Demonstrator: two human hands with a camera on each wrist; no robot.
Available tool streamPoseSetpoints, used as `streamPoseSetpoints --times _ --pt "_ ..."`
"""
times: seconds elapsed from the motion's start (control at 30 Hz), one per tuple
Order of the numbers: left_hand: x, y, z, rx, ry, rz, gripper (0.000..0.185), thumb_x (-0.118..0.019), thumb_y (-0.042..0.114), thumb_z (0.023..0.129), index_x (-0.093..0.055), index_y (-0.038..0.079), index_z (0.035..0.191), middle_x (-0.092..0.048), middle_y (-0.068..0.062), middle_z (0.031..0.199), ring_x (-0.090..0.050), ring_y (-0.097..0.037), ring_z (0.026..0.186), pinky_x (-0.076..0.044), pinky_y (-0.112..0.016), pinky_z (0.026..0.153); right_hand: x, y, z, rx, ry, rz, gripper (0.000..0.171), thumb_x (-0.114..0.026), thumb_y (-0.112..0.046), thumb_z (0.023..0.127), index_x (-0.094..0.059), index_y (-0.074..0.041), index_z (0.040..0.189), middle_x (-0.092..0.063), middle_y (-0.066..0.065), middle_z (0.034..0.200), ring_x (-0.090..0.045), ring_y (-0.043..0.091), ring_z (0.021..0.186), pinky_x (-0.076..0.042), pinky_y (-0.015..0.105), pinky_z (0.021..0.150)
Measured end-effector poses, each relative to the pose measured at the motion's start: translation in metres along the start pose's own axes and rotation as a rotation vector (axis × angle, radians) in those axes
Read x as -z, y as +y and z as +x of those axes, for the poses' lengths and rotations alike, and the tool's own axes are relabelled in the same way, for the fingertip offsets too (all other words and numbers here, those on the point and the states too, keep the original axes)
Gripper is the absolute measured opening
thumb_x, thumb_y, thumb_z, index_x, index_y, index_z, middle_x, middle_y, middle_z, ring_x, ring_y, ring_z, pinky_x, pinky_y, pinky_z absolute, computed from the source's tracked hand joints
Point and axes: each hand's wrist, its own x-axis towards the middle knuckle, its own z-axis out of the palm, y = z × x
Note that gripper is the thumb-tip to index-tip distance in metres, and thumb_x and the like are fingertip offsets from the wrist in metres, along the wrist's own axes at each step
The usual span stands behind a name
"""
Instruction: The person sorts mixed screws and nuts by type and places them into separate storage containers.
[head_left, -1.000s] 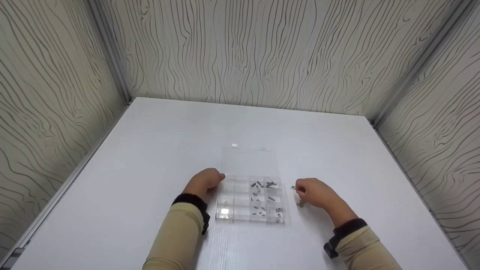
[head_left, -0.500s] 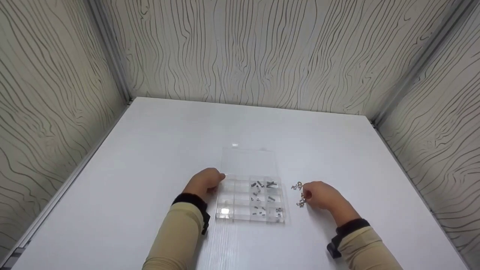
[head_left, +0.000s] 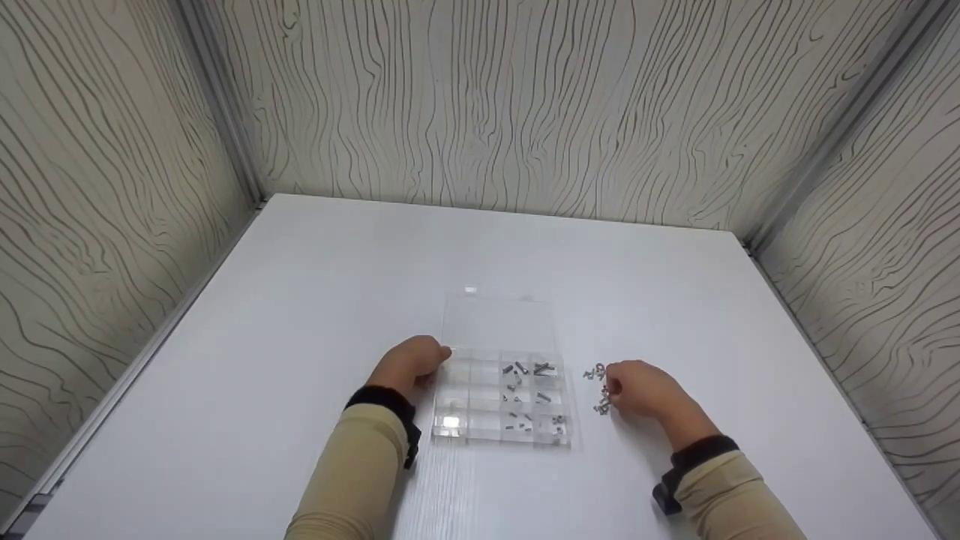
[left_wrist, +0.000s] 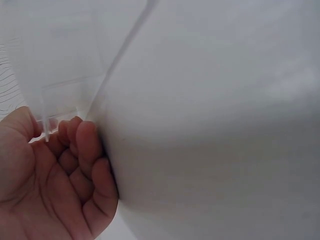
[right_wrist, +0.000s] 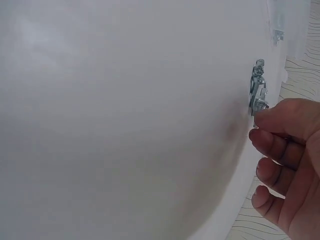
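A clear plastic compartment box [head_left: 484, 431] lies with its lid [head_left: 499, 319] folded back on the white table. My left hand [head_left: 411, 364] grips its left side near the hinge, with the edge between thumb and curled fingers in the left wrist view. Silver screws [head_left: 541, 397] and other small metal pieces sit in the box's right-hand compartments. To the right of the box lies a loose cluster of small screws [head_left: 602, 409]. At that cluster, my right hand [head_left: 641, 386] pinches a small screw, mostly hidden between thumb and index fingertips; the other fingers are loosely curled.
The white table [head_left: 337, 262] bears the box and the loose metal pieces. Wood-patterned panels [head_left: 480, 105] enclose it at the back and both sides, with grey metal posts [head_left: 810, 165] in the far corners.
My right hand has shifted slightly right and back from the box over the last second, uncovering more loose screws; it has hardly moved in the last half second. My left hand stays in place.
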Motion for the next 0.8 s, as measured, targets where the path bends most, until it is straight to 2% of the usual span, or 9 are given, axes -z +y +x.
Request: streamPoseSetpoints --times 0.2,0.47,0.8 --pt "-0.001 0.0 0.0 0.038 0.022 -0.045 0.049 -0.043 0.041 0.086 -0.036 0.014 0.046 -0.034 -0.002 0.049 -0.034 -0.019 0.044 -0.037 -0.036 0.053 0.008 -0.017 0.001 0.031 0.022 0.01 0.016 -0.064 -0.01 0.07 -0.051 -0.018 0.072 -0.049 -0.005 0.066 -0.045 0.014 0.063 -0.038 0.03 0.057" --pt "0.0 0.0 0.003 0.014 0.019 0.0 0.05 -0.042 0.042 0.087 -0.036 0.014 0.045 -0.033 -0.001 0.046 -0.033 -0.018 0.042 -0.037 -0.036 0.053 0.014 -0.049 0.002 0.114 0.048 -0.01 0.015 -0.062 -0.012 0.072 -0.05 -0.02 0.072 -0.047 -0.007 0.065 -0.044 0.012 0.06 -0.037 0.028 0.054" --pt "-0.001 -0.001 0.004 0.004 0.007 0.009 0.052 -0.041 0.04 0.088 -0.035 0.013 0.043 -0.031 0.0 0.045 -0.036 -0.02 0.045 -0.037 -0.036 0.058 0.005 -0.086 0.007 0.252 0.097 -0.035 0.013 -0.063 -0.013 0.071 -0.051 -0.019 0.071 -0.045 -0.01 0.065 -0.043 0.01 0.06 -0.036 0.027 0.055"
